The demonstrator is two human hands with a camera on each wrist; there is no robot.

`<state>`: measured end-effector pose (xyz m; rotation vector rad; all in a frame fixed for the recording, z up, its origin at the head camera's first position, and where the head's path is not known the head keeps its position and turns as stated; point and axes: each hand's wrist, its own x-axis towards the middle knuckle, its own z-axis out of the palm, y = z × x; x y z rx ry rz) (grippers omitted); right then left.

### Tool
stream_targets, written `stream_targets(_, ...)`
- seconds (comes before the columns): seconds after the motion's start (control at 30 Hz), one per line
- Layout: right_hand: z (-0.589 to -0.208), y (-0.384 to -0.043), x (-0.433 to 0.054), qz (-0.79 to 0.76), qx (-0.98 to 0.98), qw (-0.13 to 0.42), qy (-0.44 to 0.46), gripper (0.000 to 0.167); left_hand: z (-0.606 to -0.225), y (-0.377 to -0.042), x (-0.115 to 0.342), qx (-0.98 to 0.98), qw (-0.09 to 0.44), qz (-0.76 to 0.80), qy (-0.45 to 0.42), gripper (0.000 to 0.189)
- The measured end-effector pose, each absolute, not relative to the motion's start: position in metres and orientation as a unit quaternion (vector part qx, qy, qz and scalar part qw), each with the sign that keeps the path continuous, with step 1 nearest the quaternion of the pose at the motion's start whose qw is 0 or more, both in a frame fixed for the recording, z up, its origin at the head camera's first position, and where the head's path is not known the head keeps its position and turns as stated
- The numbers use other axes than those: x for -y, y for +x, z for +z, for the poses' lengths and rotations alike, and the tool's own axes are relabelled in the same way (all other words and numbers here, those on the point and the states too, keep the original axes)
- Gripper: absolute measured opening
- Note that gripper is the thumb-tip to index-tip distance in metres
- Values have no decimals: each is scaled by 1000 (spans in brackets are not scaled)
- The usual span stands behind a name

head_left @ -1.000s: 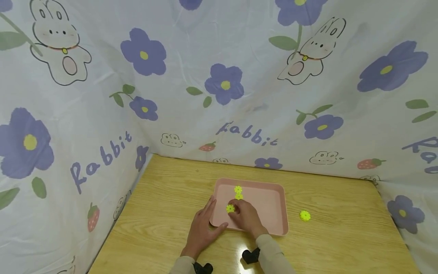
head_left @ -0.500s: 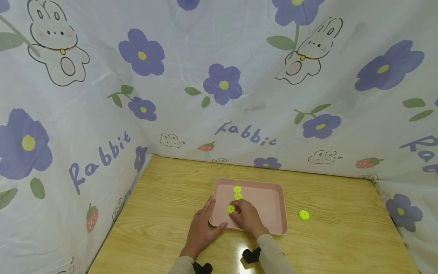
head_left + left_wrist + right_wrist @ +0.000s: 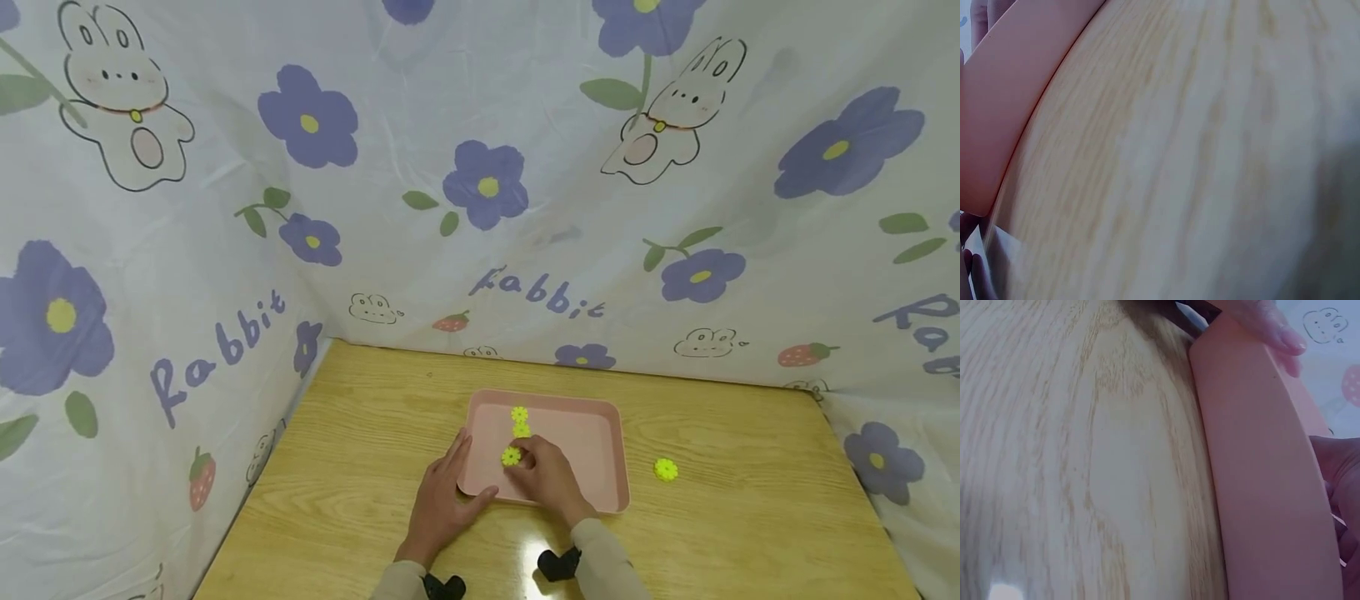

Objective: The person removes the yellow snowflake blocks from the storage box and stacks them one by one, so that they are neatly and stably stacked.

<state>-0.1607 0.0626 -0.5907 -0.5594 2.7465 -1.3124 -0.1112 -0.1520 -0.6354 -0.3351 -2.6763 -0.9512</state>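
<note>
In the head view, my right hand is over the front left part of a pink tray. Its thumb and fingers pinch a yellow snowflake building disc. Just beyond the fingers lie a yellow disc and, behind it, another yellow disc, close together on the tray. My left hand rests at the tray's front left corner, fingers extended along the left side and thumb by the front edge. In the right wrist view, the tray wall hides most of the right hand.
Another yellow disc, perhaps stacked, lies on the wooden table to the right of the tray. A white cloth printed with flowers and rabbits hangs around the table's back and sides.
My right hand and the pinched disc have shifted slightly to the right, along with the forearm. The left hand stays at the tray's corner.
</note>
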Motion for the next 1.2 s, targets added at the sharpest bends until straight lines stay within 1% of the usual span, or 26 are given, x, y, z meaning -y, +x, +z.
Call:
stream_targets(0.23,-585,-157,-78,-431,-888,-2,-159,33,-635,-111,153,927,138,-330,-112,91)
stream_targets(0.43,-582,-158,-96,-436,-890,-16,-129,31,-635,-111,153,928,130,-332,-107,92)
stream_targets(0.57,-581,-157,-109,-432,-895,-28,-112,31,-635,-111,152,928,135,-330,-112,90)
stream_targets(0.77,-578,-155,-125,-423,-897,-69,-111,31,-635,-111,151,924,136,-338,-113,90)
stream_targets(0.97,-573,-153,-138,-446,-888,-57,-96,32,-636,-112,151,926,122,-340,-109,91)
stream_targets(1.2,-569,-149,-156,-445,-890,-67,-77,34,-637,-113,151,928,125,-334,-109,90)
